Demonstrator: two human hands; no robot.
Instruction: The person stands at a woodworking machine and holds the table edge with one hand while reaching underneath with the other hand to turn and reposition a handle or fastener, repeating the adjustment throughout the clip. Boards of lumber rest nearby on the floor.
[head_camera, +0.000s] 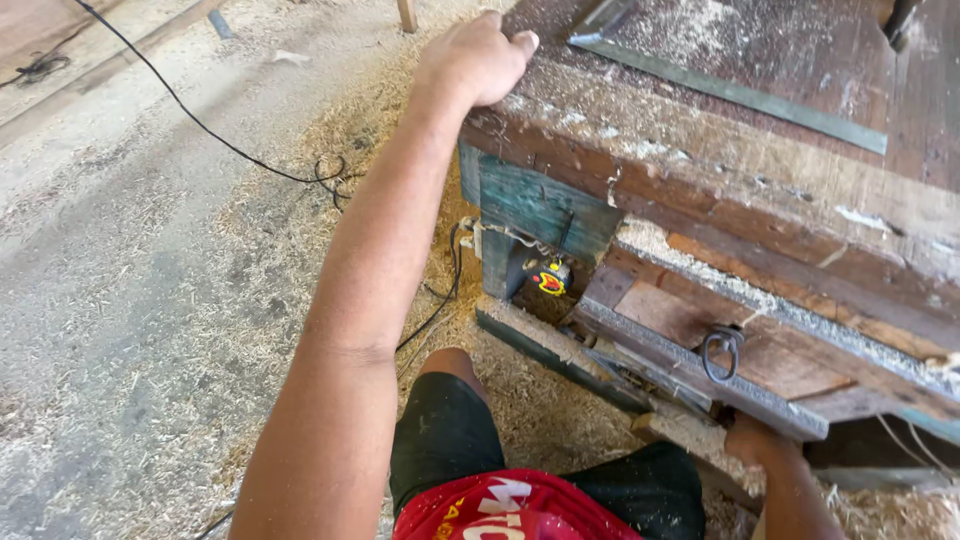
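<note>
Sawdusty workbench (720, 150), left hand (478, 58) gripping, right hand (762, 442) half-hidden

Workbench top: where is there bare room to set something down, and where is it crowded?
Bare wood lies on the workbench between the left hand at its edge and the metal ruler. The lower shelf is crowded: ring, boards, right hand reaching under.

Metal strip (730, 92) on workbench (700, 160), cable (200, 125) across floor (120, 300) left, ring (722, 350) on lower shelf (690, 365)
</note>
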